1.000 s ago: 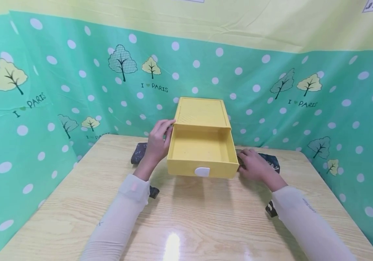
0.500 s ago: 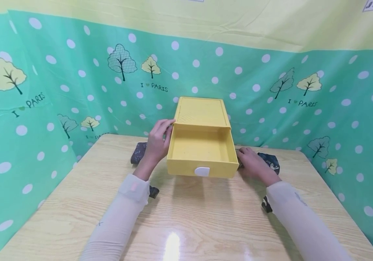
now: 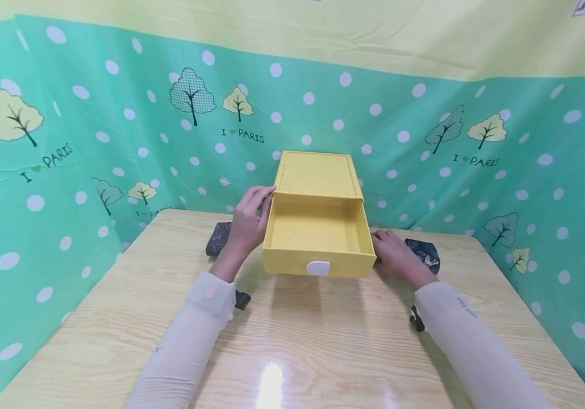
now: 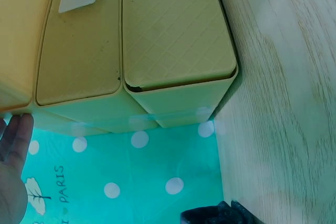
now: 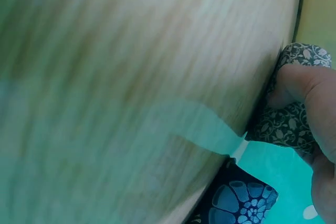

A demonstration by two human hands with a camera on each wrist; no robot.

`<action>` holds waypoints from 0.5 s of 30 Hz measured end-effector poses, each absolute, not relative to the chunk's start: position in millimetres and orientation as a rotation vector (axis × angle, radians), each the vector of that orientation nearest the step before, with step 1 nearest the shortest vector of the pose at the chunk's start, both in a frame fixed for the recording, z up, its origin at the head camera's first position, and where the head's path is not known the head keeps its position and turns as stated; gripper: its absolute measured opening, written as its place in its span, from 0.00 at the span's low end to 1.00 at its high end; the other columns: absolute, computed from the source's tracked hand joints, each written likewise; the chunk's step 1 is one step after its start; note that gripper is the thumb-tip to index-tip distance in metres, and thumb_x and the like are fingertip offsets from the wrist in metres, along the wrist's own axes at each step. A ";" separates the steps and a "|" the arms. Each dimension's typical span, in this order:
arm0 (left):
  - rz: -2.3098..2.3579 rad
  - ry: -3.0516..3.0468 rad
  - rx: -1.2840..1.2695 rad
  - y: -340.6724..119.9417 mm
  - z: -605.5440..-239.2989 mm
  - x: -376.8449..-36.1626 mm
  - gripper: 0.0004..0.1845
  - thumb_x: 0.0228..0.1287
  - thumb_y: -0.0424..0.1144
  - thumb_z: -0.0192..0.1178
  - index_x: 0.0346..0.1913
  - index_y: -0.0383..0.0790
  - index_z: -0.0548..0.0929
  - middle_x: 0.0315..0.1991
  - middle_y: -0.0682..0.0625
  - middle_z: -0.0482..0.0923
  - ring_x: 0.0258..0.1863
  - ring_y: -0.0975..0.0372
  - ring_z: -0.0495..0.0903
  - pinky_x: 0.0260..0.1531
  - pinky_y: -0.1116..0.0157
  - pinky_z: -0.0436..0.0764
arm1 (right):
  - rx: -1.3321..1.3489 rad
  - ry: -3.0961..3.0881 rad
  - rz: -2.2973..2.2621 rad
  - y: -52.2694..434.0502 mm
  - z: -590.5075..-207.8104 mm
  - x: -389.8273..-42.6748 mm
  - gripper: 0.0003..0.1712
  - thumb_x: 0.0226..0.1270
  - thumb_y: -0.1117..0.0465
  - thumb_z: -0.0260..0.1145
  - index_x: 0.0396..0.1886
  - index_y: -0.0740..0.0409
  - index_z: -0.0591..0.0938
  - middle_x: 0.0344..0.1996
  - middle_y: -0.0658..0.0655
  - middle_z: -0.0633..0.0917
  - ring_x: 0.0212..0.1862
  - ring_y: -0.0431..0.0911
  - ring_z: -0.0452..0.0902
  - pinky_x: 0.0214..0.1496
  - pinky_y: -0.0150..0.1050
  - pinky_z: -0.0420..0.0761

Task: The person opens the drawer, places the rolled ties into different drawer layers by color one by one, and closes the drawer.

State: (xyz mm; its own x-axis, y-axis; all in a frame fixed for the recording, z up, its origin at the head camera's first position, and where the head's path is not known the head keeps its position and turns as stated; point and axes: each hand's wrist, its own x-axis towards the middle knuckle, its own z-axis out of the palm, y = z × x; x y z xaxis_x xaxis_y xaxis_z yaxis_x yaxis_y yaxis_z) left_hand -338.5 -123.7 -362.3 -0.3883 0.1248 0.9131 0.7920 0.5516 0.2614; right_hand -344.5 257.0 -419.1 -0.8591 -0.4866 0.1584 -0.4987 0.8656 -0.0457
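The right hand [image 3: 397, 255] has edged leftward, gripping a floral-patterned bundle [image 5: 283, 125].

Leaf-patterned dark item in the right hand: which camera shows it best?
Right wrist: the leaf-patterned dark item shows up close, print clear, though the right hand covers part. Head: mostly hidden by that hand. Left wrist: not visible.
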 end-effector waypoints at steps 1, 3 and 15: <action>-0.890 -1.847 -0.753 -123.5 -362.1 -338.7 0.14 0.77 0.29 0.56 0.59 0.29 0.82 0.50 0.36 0.80 0.43 0.50 0.84 0.43 0.63 0.88 | 0.764 -2.893 0.142 257.3 -418.9 -344.9 0.31 0.62 0.63 0.74 0.65 0.63 0.78 0.57 0.67 0.79 0.60 0.63 0.72 0.64 0.62 0.76; -0.889 -1.847 -0.751 -123.2 -361.7 -339.3 0.14 0.76 0.29 0.56 0.59 0.29 0.82 0.50 0.36 0.80 0.43 0.50 0.84 0.43 0.63 0.88 | 0.749 -2.883 0.188 258.5 -418.3 -345.3 0.31 0.59 0.67 0.72 0.64 0.65 0.78 0.55 0.67 0.80 0.59 0.63 0.73 0.64 0.62 0.76; -0.876 -1.867 -0.744 -124.4 -361.3 -339.2 0.14 0.77 0.29 0.54 0.58 0.28 0.82 0.50 0.36 0.80 0.42 0.51 0.83 0.43 0.65 0.87 | 0.735 -2.886 0.257 261.8 -420.4 -350.2 0.33 0.56 0.70 0.70 0.64 0.67 0.77 0.52 0.66 0.81 0.55 0.61 0.74 0.61 0.60 0.78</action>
